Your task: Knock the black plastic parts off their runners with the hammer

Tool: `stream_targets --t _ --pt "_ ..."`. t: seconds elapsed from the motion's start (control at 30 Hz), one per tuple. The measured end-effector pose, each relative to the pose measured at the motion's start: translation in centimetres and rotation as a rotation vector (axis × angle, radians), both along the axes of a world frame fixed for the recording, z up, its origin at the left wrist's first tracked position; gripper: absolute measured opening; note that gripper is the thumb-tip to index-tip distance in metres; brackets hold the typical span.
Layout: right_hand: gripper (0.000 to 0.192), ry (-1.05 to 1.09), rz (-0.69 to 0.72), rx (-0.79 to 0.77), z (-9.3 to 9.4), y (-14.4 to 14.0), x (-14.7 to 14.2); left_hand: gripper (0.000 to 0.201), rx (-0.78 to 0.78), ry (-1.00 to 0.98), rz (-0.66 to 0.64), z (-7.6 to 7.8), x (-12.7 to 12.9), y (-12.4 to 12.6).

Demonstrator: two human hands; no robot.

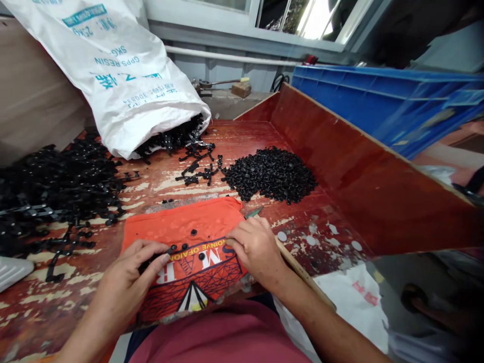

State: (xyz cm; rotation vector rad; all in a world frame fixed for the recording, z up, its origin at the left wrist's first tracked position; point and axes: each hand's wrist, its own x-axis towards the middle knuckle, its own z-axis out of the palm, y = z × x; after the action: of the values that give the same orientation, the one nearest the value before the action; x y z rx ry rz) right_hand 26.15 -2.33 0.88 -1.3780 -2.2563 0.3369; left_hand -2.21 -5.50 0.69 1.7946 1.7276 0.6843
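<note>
My left hand [136, 264] grips a black plastic sprue piece [171, 249] over an orange printed cloth [189, 229] spread on the worn red table [159, 186]. My right hand [255, 247] rests closed on the cloth's right edge, holding a small tool whose green tip [254, 213] sticks out past the fingers. A few loose black round parts [193, 233] lie on the cloth between my hands.
A heap of small black parts [272, 174] sits behind the cloth. Tangled black sprues [56, 186] pile at the left. A white resin sack [121, 75] spills more sprues. A red board wall [359, 166] and blue crate [385, 101] close the right.
</note>
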Motion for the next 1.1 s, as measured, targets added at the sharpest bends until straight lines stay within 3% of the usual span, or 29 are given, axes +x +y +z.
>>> stream_targets --t 0.1,0.23,0.3,0.4,0.6,0.77,1.1 --pt "0.013 0.029 0.046 0.004 0.5 1.0 -2.2 0.033 0.015 0.077 -0.02 0.1 -0.1 0.2" --pt "0.009 -0.039 0.078 -0.048 -0.7 2.3 -4.4 0.034 -0.03 0.137 -0.061 0.1 0.3 0.7" --pt "0.008 -0.032 0.066 -0.056 -1.3 2.3 -4.7 0.035 -0.045 0.147 -0.08 0.1 0.7 0.8" --pt "0.027 0.007 0.05 -0.034 -1.0 1.4 -4.5 0.035 -0.022 0.153 -0.062 -0.1 1.2 0.8" --pt "0.011 -0.043 0.125 -0.039 0.5 0.8 -6.4 0.033 0.016 0.165 -0.008 -0.2 1.5 0.6" --pt "0.012 -0.12 0.145 -0.059 -0.2 1.4 -8.3 0.033 -0.003 0.187 -0.039 -0.1 1.8 0.7" --pt "0.007 -0.104 0.123 -0.08 -0.7 1.5 -8.2 0.032 -0.037 0.192 -0.067 -0.5 1.8 1.1"
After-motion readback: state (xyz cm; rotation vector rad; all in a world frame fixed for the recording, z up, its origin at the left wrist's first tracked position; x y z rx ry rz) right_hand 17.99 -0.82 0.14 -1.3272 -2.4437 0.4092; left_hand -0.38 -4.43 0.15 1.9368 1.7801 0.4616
